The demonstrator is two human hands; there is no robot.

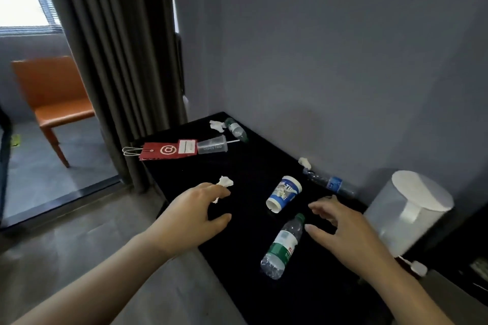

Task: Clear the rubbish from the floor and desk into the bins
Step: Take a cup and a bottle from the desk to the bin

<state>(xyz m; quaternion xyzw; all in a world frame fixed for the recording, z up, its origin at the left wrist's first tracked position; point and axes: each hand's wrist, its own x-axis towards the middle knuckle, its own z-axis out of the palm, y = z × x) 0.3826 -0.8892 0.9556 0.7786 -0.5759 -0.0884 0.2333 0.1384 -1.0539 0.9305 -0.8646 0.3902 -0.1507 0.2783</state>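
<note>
Rubbish lies scattered on a black desk point(264, 161). My left hand point(195, 216) hovers over the desk's left edge with fingers apart, its fingertips at a crumpled white tissue point(225, 182). My right hand point(346, 229) is open just right of a green-labelled plastic bottle point(282, 247) lying on its side. A blue and white paper cup point(284, 194) lies tipped between the hands. Further back lie a blue-labelled bottle point(330, 183), a second tissue point(304, 163), a red paper bag point(169, 150), a clear plastic cup point(212, 144), another green bottle point(236, 129) and a third tissue point(217, 125).
A translucent white appliance point(406, 214) stands at the desk's right end against the grey wall. Dark curtains point(116, 60) hang left of the desk. An orange chair point(52, 97) stands beyond the glass door. Grey floor point(79, 245) lies to the left.
</note>
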